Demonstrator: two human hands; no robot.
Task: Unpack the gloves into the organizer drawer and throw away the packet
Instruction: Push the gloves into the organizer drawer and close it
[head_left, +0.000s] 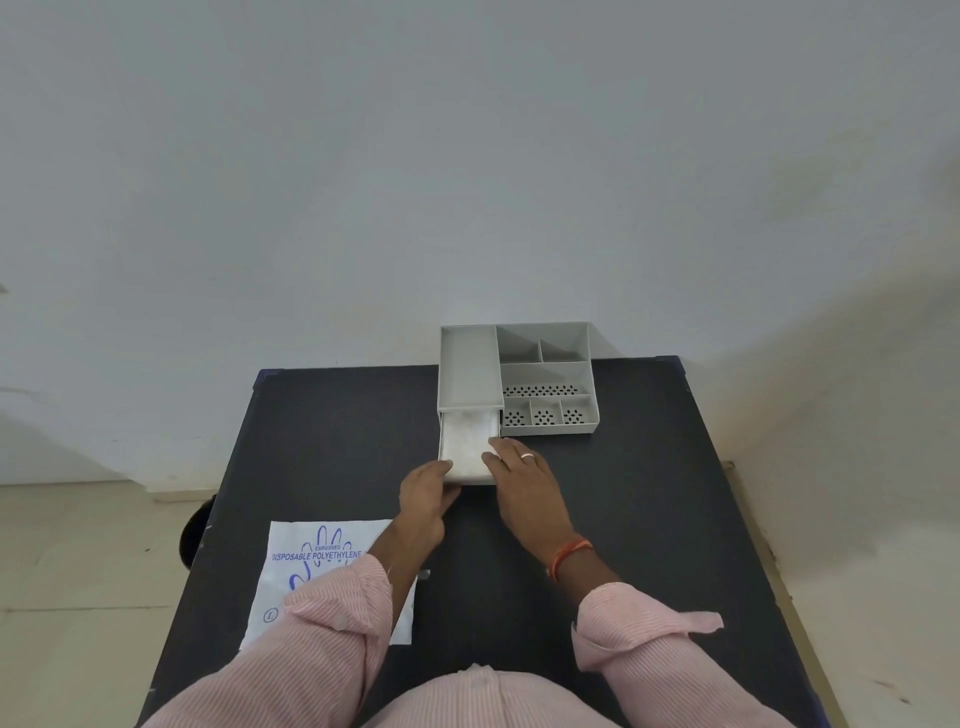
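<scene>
Pink sleeves reach over the dark table to the pulled-out drawer.

Gloves lie stacked in the drawer, long axis running away from the person. The left hand grips the drawer's near-left corner; the right hand presses flat on the gloves, fingers together. The grey organizer sits at the far edge — bare tabletop to its right. The packet lies flat, overhanging the near-left edge.

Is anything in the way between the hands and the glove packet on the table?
Nothing blocks it. The packet lies flat on the black table, partly under the left sleeve. Both the left hand and the right hand are at the open drawer, where the gloves lie.
</scene>
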